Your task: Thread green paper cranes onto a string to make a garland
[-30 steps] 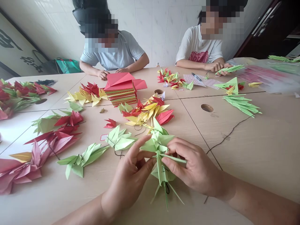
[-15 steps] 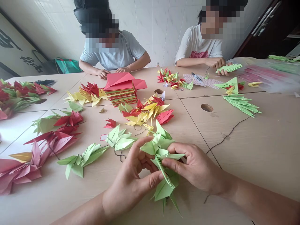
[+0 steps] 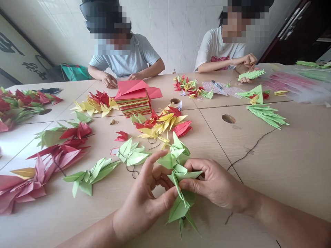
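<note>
A bundle of light green folded paper pieces [image 3: 178, 210] hangs between my hands at the lower middle of the view. My left hand [image 3: 148, 196] holds its left side, thumb pressed to the folds and index finger raised near the top. On the right, my right hand [image 3: 216, 184] pinches a green fold between thumb and fingers. A dark thread [image 3: 248, 151] runs on the table from right of my hands to a fan of green strips [image 3: 266, 115]. Left of my hands lie two more green folded clusters [image 3: 133, 153], [image 3: 90, 175], with dark cord beside them.
Behind my hands lie red and yellow paper cranes [image 3: 165, 124] and a stack of red, green and yellow paper [image 3: 134, 100]. Red and pink folded pieces [image 3: 38, 179] cover the left. Two people sit opposite; one holds a green paper piece [image 3: 250, 75].
My fingers and the green bundle have shifted slightly. Across the table, the right person's hand has risen from the green piece, and the left person's hand has moved a little left.
</note>
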